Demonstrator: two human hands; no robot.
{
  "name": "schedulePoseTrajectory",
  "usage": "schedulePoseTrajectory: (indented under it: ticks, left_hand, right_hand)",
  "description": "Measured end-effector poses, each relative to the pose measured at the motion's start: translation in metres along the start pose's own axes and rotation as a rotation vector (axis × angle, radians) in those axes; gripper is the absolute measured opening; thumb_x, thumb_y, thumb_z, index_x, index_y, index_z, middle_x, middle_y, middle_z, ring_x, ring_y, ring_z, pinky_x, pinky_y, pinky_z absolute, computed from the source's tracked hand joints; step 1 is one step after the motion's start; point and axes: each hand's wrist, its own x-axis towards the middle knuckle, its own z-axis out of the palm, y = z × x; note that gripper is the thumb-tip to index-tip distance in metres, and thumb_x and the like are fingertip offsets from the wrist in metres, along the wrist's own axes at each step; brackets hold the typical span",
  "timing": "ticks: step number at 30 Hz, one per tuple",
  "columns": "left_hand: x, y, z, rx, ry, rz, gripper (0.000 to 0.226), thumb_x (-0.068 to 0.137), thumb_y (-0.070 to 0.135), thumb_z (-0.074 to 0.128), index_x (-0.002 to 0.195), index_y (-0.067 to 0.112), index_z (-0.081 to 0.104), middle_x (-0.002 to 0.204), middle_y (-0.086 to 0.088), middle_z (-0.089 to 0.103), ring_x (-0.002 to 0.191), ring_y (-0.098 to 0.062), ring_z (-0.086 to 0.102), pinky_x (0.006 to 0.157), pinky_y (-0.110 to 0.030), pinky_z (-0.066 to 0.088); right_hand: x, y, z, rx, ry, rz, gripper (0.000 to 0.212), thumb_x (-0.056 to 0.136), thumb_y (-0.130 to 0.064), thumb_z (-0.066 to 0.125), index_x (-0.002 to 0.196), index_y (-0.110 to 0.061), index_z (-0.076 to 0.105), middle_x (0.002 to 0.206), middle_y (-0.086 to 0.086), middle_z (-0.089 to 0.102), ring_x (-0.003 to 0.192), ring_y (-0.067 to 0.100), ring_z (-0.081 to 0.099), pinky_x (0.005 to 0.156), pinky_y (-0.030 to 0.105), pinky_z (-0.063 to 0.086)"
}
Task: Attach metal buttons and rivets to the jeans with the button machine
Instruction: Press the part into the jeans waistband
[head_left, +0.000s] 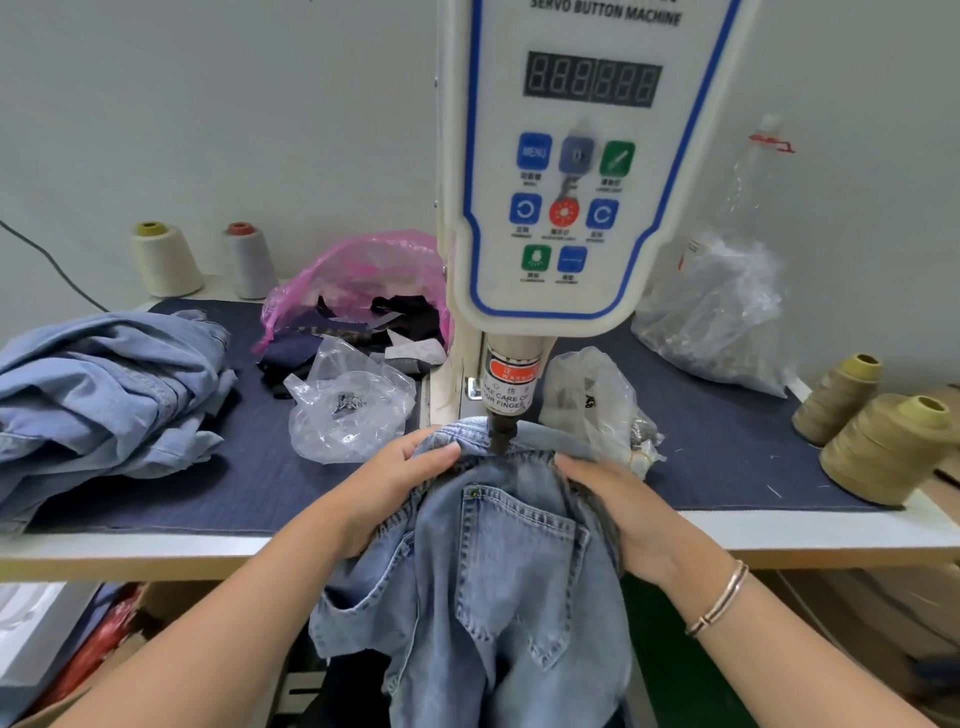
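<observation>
Light blue jeans (514, 566) hang over the table's front edge, back pocket facing me, waistband pushed under the button machine's punch (501, 431). A small rivet (474, 492) shows at the pocket's top left corner. My left hand (400, 483) grips the waistband left of the punch, thumb on top of the fabric. On the other side, my right hand (618, 509) holds the denim, fingers curled over its folded edge. The white servo button machine (571, 171) towers above, its display dark.
A clear bag of metal buttons (348, 410) lies left of the machine, another clear bag (597, 400) to its right. A pile of jeans (109, 384) fills the left table. Thread cones (878, 447) stand right and back left. A pink bag of scraps (363, 291) sits behind.
</observation>
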Motion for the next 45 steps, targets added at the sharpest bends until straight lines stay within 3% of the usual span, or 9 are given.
schedulePoseTrajectory:
  ticks: [3, 5, 8, 15, 22, 29, 32, 34, 45]
  left_hand:
    - [0.009, -0.001, -0.001, 0.003, 0.130, -0.139, 0.030, 0.078, 0.057, 0.062, 0.071, 0.033, 0.079, 0.113, -0.008, 0.072, 0.094, -0.019, 0.066, 0.101, -0.038, 0.044]
    - [0.008, -0.001, -0.006, -0.001, 0.108, -0.207, 0.037, 0.065, 0.065, 0.073, 0.076, 0.031, 0.080, 0.106, -0.008, 0.073, 0.100, -0.025, 0.064, 0.106, -0.041, 0.042]
    - [-0.001, 0.001, -0.017, 0.035, -0.006, -0.107, 0.051, 0.069, 0.063, 0.067, 0.093, 0.020, 0.078, 0.094, -0.008, 0.076, 0.089, -0.024, 0.072, 0.080, -0.023, 0.053]
    - [-0.010, -0.009, -0.019, 0.189, 0.197, 0.045, 0.049, 0.084, 0.044, 0.064, 0.066, -0.001, 0.060, 0.067, -0.010, 0.063, 0.059, -0.020, 0.056, 0.065, -0.027, 0.044]
    - [-0.011, -0.013, -0.014, 0.261, 0.198, 0.078, 0.054, 0.065, 0.049, 0.063, 0.060, -0.001, 0.044, 0.063, -0.011, 0.044, 0.062, -0.017, 0.041, 0.065, -0.032, 0.032]
    - [-0.012, -0.014, -0.013, 0.243, 0.171, 0.110, 0.056, 0.069, 0.060, 0.063, 0.054, 0.014, 0.037, 0.056, 0.001, 0.034, 0.054, -0.012, 0.033, 0.057, -0.024, 0.027]
    - [-0.013, -0.011, -0.012, 0.189, 0.155, 0.154, 0.042, 0.077, 0.052, 0.064, 0.054, 0.019, 0.051, 0.058, 0.009, 0.051, 0.054, -0.006, 0.048, 0.059, -0.014, 0.038]
    - [-0.013, -0.010, -0.013, 0.113, 0.125, 0.153, 0.015, 0.082, 0.032, 0.065, 0.080, 0.020, 0.074, 0.086, 0.002, 0.074, 0.079, -0.011, 0.070, 0.072, -0.017, 0.051]
    - [-0.010, -0.002, -0.030, -0.054, -0.025, -0.017, 0.034, 0.057, 0.021, 0.067, 0.089, 0.015, 0.077, 0.090, -0.013, 0.074, 0.082, -0.024, 0.071, 0.072, -0.029, 0.056]
  right_hand:
    - [0.000, 0.000, 0.007, 0.130, -0.027, 0.085, 0.031, 0.080, -0.041, 0.062, 0.092, -0.018, 0.078, 0.111, 0.011, 0.071, 0.099, 0.023, 0.069, 0.075, 0.029, 0.056]
    - [0.000, 0.004, 0.009, 0.112, -0.106, 0.147, 0.039, 0.086, -0.048, 0.056, 0.103, -0.019, 0.075, 0.118, 0.009, 0.068, 0.108, 0.023, 0.065, 0.084, 0.030, 0.053]
    - [0.000, 0.002, 0.006, -0.189, -0.070, 0.210, 0.043, 0.082, -0.053, 0.057, 0.098, -0.019, 0.076, 0.108, 0.006, 0.072, 0.099, 0.019, 0.068, 0.082, 0.028, 0.051]
    - [0.015, -0.054, -0.027, -0.784, 0.578, -0.352, 0.024, 0.091, -0.027, 0.055, 0.072, -0.025, 0.068, 0.062, -0.003, 0.064, 0.053, 0.011, 0.057, 0.051, 0.022, 0.046]
    - [0.062, -0.069, -0.024, -1.717, 0.621, 0.005, 0.024, 0.095, -0.019, 0.041, 0.099, -0.019, 0.065, 0.111, 0.008, 0.062, 0.098, 0.030, 0.058, 0.076, 0.034, 0.044]
    - [0.089, -0.079, -0.013, -1.771, 0.578, 0.354, 0.036, 0.097, -0.023, 0.049, 0.131, -0.011, 0.051, 0.137, 0.004, 0.050, 0.129, 0.024, 0.045, 0.104, 0.030, 0.033]
    - [0.088, -0.071, -0.013, -1.873, 0.551, 0.253, 0.031, 0.095, -0.016, 0.050, 0.124, -0.007, 0.055, 0.128, 0.009, 0.057, 0.121, 0.029, 0.053, 0.095, 0.032, 0.041]
    - [0.089, -0.064, -0.020, -1.922, 0.614, 0.022, 0.023, 0.093, -0.012, 0.050, 0.113, -0.008, 0.061, 0.116, 0.010, 0.063, 0.108, 0.030, 0.060, 0.078, 0.033, 0.044]
    - [0.084, -0.053, -0.049, -1.713, 0.666, -0.100, 0.017, 0.091, -0.024, 0.049, 0.099, -0.024, 0.064, 0.102, 0.007, 0.062, 0.084, 0.027, 0.053, 0.067, 0.031, 0.038]
